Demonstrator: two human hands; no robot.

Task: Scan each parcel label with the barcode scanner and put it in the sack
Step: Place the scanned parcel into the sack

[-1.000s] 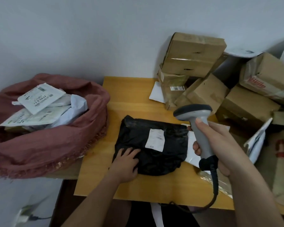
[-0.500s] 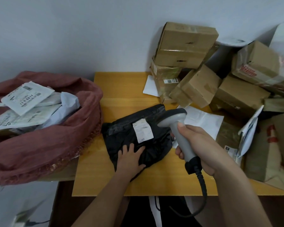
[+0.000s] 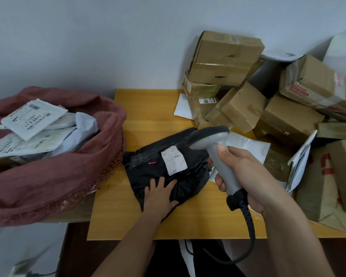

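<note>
Now left hand (image 3: 160,198) flat on black parcel (image 3: 168,168); right hand (image 3: 246,172) fingers gripping scanner (image 3: 216,148).

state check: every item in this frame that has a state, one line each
barcode scanner: on, red line landing left of the label
black parcel: flat on table, label up
left hand: flat on parcel
right hand: grips scanner
sack: open, holds parcels
</note>
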